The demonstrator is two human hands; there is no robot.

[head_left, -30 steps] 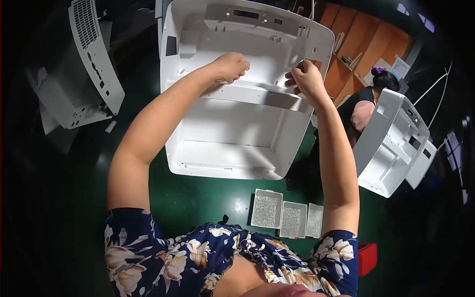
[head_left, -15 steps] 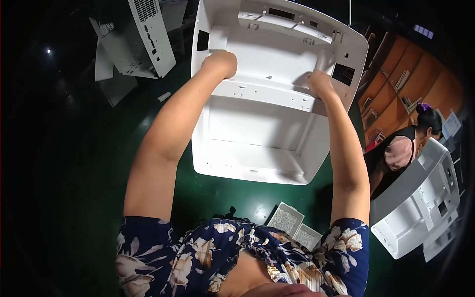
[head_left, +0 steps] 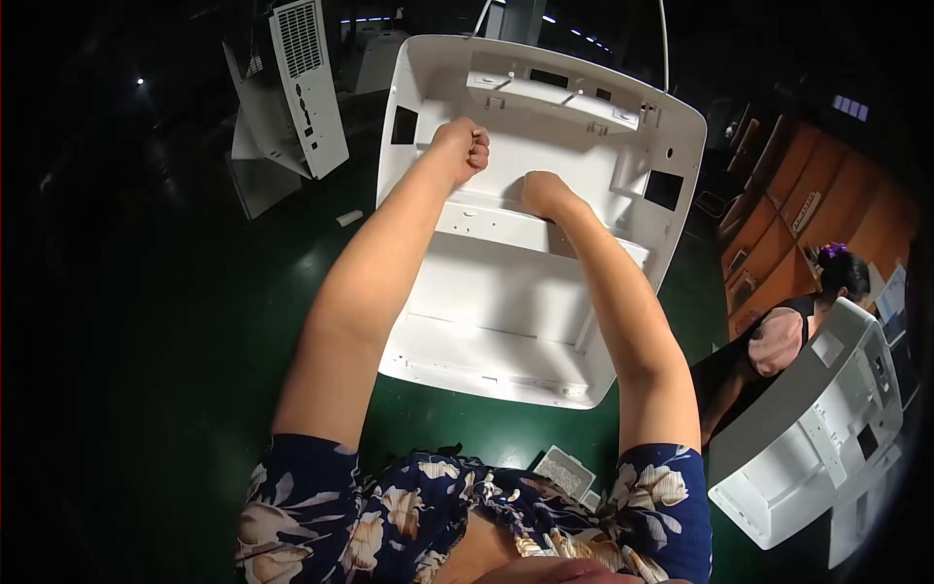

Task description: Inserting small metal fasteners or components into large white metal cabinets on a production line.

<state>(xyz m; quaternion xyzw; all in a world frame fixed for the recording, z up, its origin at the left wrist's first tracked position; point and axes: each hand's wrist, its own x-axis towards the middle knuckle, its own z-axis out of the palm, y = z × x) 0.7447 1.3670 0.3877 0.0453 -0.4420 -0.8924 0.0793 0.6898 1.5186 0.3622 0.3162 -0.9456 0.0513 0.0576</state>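
Note:
In front of me hangs a large white housing (head_left: 506,229), a deep open shell with rounded corners, square cut-outs at its sides and a slotted strip along its top. A crossbar divides it into an upper and a lower recess. My left hand (head_left: 463,151) is closed, fingers curled, over the left part of the upper recess; whatever it may hold is hidden. Close to the crossbar, my right hand (head_left: 552,195) is curled too, its fingertips turned out of sight inside the recess. I cannot tell what, if anything, is in it.
At the left stands a white vented panel (head_left: 309,97). A grey bin (head_left: 564,471) of small pieces is on the green floor (head_left: 428,419). To the right, a person (head_left: 778,341) bends beside another white housing (head_left: 808,438), near an orange shelf (head_left: 827,195). Thin cords rise above the housing.
My right hand has moved left along the crossbar, away from the housing's right side. My left hand has shifted right and its curled fingers now show. The housing sits lower in the view.

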